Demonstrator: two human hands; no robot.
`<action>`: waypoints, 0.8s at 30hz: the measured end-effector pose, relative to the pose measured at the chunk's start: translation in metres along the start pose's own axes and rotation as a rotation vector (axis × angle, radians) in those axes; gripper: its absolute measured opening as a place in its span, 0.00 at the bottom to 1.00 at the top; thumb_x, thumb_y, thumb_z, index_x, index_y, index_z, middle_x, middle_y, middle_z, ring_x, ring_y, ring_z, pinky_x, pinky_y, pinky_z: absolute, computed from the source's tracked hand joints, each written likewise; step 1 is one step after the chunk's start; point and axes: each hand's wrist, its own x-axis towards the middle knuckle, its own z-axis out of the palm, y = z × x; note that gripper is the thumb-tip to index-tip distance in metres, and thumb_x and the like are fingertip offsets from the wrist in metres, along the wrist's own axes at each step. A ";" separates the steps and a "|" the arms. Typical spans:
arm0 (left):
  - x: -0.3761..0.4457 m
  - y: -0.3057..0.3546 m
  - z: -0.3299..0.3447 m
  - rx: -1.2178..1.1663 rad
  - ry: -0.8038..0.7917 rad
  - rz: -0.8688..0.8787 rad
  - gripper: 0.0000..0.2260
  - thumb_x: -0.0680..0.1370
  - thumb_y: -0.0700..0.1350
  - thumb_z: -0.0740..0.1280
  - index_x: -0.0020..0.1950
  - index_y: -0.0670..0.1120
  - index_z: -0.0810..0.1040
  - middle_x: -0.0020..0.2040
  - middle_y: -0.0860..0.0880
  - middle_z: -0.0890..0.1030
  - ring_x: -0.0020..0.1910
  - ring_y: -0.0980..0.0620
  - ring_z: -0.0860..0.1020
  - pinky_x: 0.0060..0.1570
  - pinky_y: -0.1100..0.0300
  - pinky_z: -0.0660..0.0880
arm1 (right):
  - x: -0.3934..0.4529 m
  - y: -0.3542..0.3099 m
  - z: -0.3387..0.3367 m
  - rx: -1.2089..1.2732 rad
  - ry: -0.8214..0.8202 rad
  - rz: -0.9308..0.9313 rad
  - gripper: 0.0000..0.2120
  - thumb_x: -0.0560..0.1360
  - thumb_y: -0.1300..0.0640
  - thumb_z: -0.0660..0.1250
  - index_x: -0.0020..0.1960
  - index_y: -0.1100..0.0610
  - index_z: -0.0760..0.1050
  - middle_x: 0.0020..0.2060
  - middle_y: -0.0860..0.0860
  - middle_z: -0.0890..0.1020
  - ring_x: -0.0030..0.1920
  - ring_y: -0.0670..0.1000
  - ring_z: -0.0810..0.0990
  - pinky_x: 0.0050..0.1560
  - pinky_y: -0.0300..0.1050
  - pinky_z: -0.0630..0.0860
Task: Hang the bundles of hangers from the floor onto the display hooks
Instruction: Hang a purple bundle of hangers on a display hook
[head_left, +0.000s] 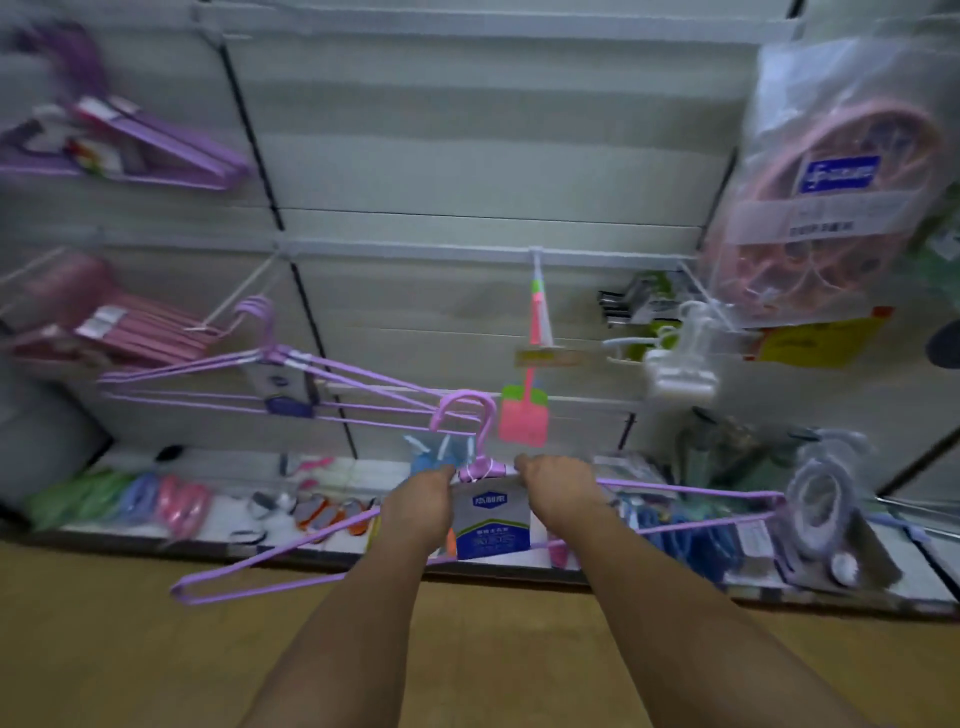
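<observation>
I hold a bundle of purple hangers (691, 492) up in front of the display wall, its hook pointing up. My left hand (423, 501) grips the left shoulder beside the neck. My right hand (558, 493) grips the right shoulder. A white and blue label (492, 525) hangs between my hands. A second purple hanger bundle (291, 376) hangs on a white display hook (244, 296) to the left. Above the held bundle, another white display hook (537, 270) carries pink and green swatters (523, 415).
More purple hangers (171, 145) and pink hangers (135, 327) hang at the left. A bagged pink round clip rack (847, 171) hangs at the upper right. White clips (680, 364) hang at right. The low shelf (218, 525) holds several small goods. Wooden floor (130, 649) lies below.
</observation>
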 end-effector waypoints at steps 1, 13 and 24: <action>-0.003 -0.021 -0.009 0.029 0.013 -0.011 0.11 0.80 0.43 0.57 0.61 0.49 0.71 0.54 0.43 0.79 0.51 0.43 0.77 0.46 0.54 0.71 | 0.008 -0.022 -0.003 -0.001 0.001 -0.022 0.13 0.80 0.64 0.57 0.62 0.56 0.70 0.55 0.55 0.80 0.54 0.56 0.79 0.49 0.49 0.75; -0.015 -0.203 -0.070 0.071 0.066 -0.156 0.22 0.78 0.42 0.62 0.71 0.48 0.64 0.62 0.45 0.75 0.58 0.44 0.75 0.53 0.50 0.73 | 0.078 -0.203 -0.019 -0.052 0.010 -0.074 0.15 0.80 0.64 0.57 0.65 0.55 0.70 0.54 0.54 0.81 0.53 0.55 0.81 0.46 0.47 0.76; -0.002 -0.288 -0.097 -0.074 0.124 -0.252 0.18 0.79 0.38 0.56 0.69 0.47 0.68 0.60 0.42 0.77 0.56 0.42 0.76 0.53 0.51 0.73 | 0.140 -0.286 -0.015 -0.054 -0.034 -0.148 0.12 0.79 0.62 0.58 0.62 0.57 0.71 0.55 0.55 0.80 0.54 0.56 0.80 0.47 0.49 0.76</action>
